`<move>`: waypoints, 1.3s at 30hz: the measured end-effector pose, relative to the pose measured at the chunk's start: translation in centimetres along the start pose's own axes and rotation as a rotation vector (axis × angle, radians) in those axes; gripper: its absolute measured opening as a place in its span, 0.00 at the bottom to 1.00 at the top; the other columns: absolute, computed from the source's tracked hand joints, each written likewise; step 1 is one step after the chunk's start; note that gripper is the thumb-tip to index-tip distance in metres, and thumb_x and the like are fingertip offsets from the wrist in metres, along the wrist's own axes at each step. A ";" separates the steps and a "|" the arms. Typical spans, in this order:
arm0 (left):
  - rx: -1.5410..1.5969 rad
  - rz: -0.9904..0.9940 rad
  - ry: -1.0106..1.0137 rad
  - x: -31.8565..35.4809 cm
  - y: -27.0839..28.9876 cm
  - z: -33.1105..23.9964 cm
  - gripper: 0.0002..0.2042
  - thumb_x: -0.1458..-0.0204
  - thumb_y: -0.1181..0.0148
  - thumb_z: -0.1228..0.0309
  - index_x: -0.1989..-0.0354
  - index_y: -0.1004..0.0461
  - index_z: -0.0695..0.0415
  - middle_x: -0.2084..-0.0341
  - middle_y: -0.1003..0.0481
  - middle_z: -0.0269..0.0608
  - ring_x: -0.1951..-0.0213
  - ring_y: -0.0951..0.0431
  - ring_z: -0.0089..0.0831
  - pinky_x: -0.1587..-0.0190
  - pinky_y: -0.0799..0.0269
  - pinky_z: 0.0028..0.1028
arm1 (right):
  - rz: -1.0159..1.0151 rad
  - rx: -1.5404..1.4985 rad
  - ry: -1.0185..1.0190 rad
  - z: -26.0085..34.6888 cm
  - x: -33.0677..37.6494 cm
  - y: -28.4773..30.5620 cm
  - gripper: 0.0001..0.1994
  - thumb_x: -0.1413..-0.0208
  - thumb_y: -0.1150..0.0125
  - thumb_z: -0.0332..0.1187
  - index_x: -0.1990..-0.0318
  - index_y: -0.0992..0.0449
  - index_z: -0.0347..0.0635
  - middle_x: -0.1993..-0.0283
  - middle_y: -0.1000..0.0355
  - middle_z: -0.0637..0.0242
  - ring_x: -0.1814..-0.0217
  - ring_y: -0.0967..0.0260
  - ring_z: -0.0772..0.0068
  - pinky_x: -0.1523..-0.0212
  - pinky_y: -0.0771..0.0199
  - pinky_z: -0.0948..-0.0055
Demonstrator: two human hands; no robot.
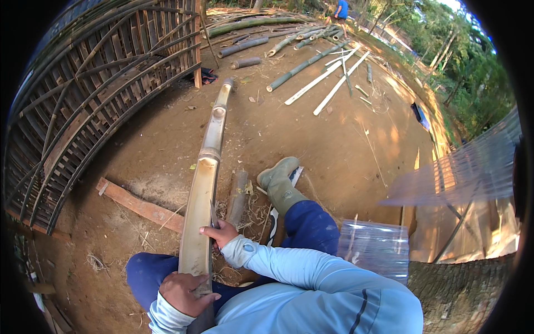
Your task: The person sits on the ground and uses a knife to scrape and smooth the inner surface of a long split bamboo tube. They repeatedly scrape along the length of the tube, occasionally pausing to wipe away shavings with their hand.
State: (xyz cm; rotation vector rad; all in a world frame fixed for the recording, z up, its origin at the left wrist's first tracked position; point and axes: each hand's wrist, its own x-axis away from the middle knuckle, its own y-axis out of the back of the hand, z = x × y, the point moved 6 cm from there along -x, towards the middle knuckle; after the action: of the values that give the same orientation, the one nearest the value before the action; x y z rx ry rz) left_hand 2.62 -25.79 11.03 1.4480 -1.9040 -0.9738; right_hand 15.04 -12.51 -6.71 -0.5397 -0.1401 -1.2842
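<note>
Far left: curved lattice wall of woven dark bamboo slats (pixel 94 83), upright, filling the left edge of the view. Below it: flat reddish wooden plank (pixel 139 207), lying slantwise on the bare brown dirt ground (pixel 311 145). Lower left: left hand (pixel 186 293), closed around the near end of the long split half-culm of pale yellow bamboo (pixel 206 183), thumb across its hollow face. The bamboo half-culm runs from the person's lap away over the ground, hollow side up, far end near the foot of the lattice wall. Centre: right hand (pixel 218 232), gripping a small tool against the right edge of the half-culm; the tool itself mostly hidden, its kind cannot be told. Sleeves light blue; trousers dark blue. Just right of the half-culm: short grey log (pixel 237 196) among dry shavings. Next: olive-green rubber boot (pixel 281 185), sole to the ground. Upper centre to right: green and pale bamboo poles (pixel 320 75), scattered, well apart from the hands. Top edge: a distant person in blue (pixel 341 10). Right: clear corrugated plastic sheet (pixel 378 245).
</note>
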 end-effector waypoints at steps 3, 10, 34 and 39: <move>-0.065 0.040 0.024 -0.3 0.0 -1.5 0.25 0.66 0.22 0.50 0.62 0.14 0.55 0.76 0.19 0.46 0.68 0.17 0.45 0.54 0.25 0.40 | 0.020 -0.021 -0.019 0.0 0.2 0.8 0.21 0.47 0.28 0.45 0.57 0.23 0.36 0.73 0.25 0.68 0.84 0.36 0.79 0.85 0.38 0.74; -0.123 0.079 0.043 -0.5 -1.0 -3.2 0.24 0.62 0.25 0.48 0.62 0.14 0.52 0.76 0.18 0.45 0.68 0.16 0.45 0.56 0.23 0.40 | -0.005 0.008 -0.049 -1.6 1.1 2.5 0.27 0.49 0.27 0.55 0.61 0.24 0.37 0.75 0.28 0.69 0.85 0.38 0.79 0.84 0.38 0.75; -0.369 0.115 -0.160 -1.9 0.5 -0.7 0.27 0.61 0.29 0.44 0.59 0.16 0.52 0.79 0.21 0.40 0.70 0.17 0.41 0.55 0.25 0.46 | 0.007 0.219 -0.014 -0.3 -1.9 0.0 0.31 0.44 0.35 0.62 0.57 0.24 0.36 0.73 0.28 0.67 0.83 0.36 0.78 0.82 0.35 0.73; -0.354 0.124 -0.165 -1.6 0.7 0.6 0.27 0.61 0.29 0.42 0.59 0.16 0.51 0.77 0.20 0.40 0.69 0.16 0.40 0.47 0.29 0.56 | -0.027 0.309 -0.091 -1.2 -1.2 -0.1 0.31 0.41 0.37 0.60 0.55 0.26 0.34 0.73 0.31 0.69 0.83 0.37 0.78 0.81 0.34 0.74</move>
State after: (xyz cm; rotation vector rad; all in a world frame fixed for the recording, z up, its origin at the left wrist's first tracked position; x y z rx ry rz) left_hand 2.20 -24.04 11.27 1.0624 -1.7946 -1.3250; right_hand 14.41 -12.03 -8.17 -0.3318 -0.4156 -1.2357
